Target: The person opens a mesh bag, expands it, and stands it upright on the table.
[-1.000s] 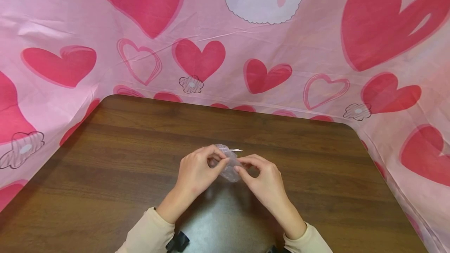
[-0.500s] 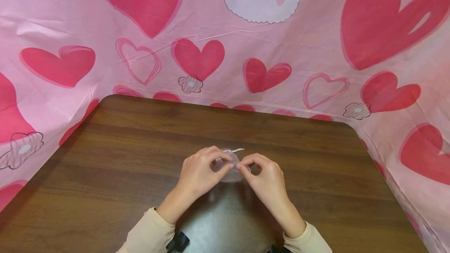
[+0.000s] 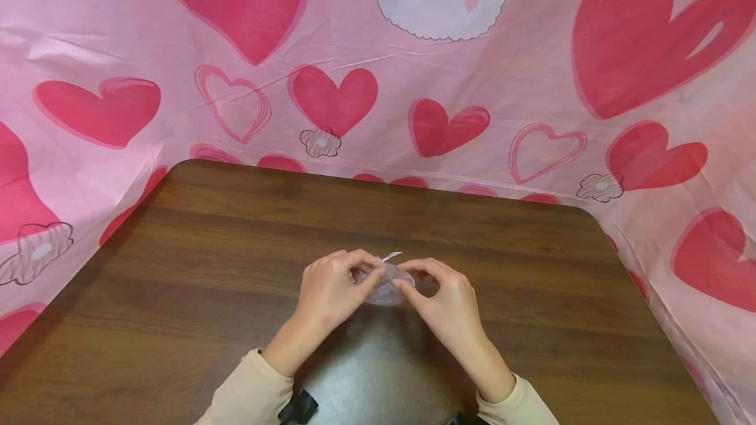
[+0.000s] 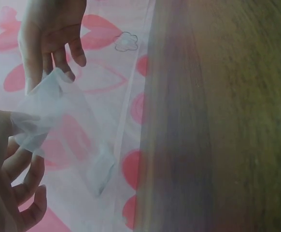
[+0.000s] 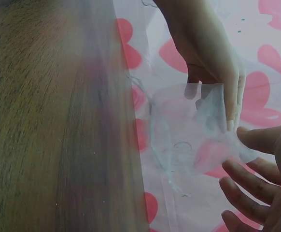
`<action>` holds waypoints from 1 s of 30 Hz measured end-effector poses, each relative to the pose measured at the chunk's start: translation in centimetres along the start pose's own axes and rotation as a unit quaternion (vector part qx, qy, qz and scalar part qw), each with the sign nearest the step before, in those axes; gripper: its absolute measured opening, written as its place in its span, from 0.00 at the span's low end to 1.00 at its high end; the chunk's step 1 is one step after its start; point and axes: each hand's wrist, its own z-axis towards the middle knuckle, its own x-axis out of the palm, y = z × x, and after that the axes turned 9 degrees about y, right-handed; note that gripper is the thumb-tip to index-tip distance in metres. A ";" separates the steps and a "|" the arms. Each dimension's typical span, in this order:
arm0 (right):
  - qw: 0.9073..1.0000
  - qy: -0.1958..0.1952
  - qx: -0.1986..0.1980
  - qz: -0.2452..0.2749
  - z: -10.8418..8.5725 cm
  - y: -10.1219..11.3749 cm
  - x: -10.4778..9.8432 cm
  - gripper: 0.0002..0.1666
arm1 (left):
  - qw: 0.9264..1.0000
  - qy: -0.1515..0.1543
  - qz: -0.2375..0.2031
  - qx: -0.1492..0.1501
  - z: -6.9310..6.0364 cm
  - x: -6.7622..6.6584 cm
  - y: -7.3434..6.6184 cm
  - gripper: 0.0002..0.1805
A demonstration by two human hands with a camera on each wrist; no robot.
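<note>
Holding a translucent sheer pouch (image 3: pixel 386 290) above the middle of a dark wood-grain table (image 3: pixel 177 267), between both hands. Grasping its left edge with thumb and index finger of the left hand (image 3: pixel 332 287); bending the other fingers loosely, per left wrist view. Pinching the right edge with thumb and index finger of the right hand (image 3: pixel 449 307); spreading the remaining fingers below, touching little else. Neither hand clenched into a fist, neither released. Leaving only a narrow gap between the two sets of fingertips.

On the far side of the pouch, just past the left fingertips: a thin white cord (image 3: pixel 392 256), slanting up and to the right. From the right wrist: same cord along the edge opposite the pinched one, ending in a loose tail. Thin enough to show red hearts through the fabric.

At the wrists, cream sleeves (image 3: pixel 254 392). Under the left cuff, a small black fitting (image 3: pixel 298 406); by the right cuff, another dark piece, mostly cut off by the frame.

Around the far and side edges of the table: pink cloth (image 3: pixel 266 117), creased, printed with hearts, sketched flowers and a fluffy white cartoon head. Nearest the wearer, a pale glare on the wood.
</note>
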 end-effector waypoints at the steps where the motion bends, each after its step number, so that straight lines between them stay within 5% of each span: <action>1: 1.000 0.001 -0.001 0.000 0.0 0.0 0.0 0.16 | 1.000 -0.002 -0.005 0.000 0.0 0.0 0.0 0.05; 16: 1.000 -0.024 0.001 -0.003 0.1 -0.1 -0.1 0.10 | 0.999 0.006 -0.044 0.012 0.0 0.1 0.1 0.07; 30: 1.000 0.001 -0.003 -0.013 0.0 0.0 -0.1 0.11 | 0.998 0.012 -0.031 0.045 0.1 0.1 0.0 0.07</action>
